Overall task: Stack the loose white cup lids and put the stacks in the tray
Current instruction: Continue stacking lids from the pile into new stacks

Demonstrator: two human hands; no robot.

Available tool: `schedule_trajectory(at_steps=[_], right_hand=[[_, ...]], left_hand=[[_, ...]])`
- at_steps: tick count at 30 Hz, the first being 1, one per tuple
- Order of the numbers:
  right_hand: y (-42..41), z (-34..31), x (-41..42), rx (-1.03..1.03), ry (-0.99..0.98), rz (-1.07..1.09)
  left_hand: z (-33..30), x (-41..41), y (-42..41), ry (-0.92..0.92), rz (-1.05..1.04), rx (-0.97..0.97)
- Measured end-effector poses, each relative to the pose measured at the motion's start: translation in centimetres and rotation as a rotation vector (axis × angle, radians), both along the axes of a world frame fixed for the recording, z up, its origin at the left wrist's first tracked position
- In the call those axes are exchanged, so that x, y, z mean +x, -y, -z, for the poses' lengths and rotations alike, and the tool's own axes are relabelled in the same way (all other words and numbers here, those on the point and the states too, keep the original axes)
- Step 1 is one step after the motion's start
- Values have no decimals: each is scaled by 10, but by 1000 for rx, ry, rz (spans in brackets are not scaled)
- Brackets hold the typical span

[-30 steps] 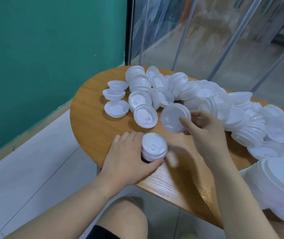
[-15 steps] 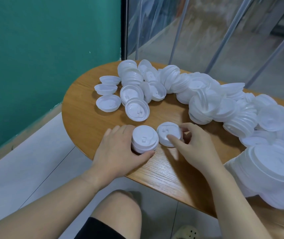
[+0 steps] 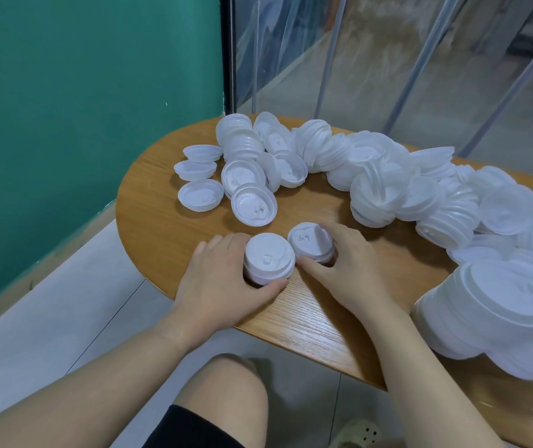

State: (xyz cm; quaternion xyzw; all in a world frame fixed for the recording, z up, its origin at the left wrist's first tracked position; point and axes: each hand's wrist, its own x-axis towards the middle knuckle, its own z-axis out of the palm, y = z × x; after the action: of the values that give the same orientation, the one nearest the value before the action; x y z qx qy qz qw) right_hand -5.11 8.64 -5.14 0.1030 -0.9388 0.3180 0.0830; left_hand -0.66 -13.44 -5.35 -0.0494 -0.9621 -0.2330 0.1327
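A: Green wall, wooden counter (image 3: 161, 227) with a rounded end. Hands?

B: Left hand (image 3: 223, 286) curled round a short stack (image 3: 269, 258) near the counter's near edge. Right hand (image 3: 349, 270) grips a second stack (image 3: 311, 242), touching the first.

A: Loose lids?

B: White lids (image 3: 385, 189) heaped from the far edge toward the right. No tray in view.

A: Advice?

B: Probably merging stacks: lift one clear, align the rims, press straight down so the lids nest without tilting.
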Motion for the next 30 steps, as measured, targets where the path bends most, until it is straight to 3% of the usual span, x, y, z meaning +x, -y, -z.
schedule_trajectory(at_steps=[7, 11, 30], right_hand=[[0, -15, 6, -129, -19, 24], [9, -23, 19, -222, -59, -78], [41, -15, 32, -102, 20, -218]], left_hand=[[-1, 1, 0, 4, -1, 18], [-2, 0, -1, 19, 9, 2], [-3, 0, -1, 63, 19, 17]])
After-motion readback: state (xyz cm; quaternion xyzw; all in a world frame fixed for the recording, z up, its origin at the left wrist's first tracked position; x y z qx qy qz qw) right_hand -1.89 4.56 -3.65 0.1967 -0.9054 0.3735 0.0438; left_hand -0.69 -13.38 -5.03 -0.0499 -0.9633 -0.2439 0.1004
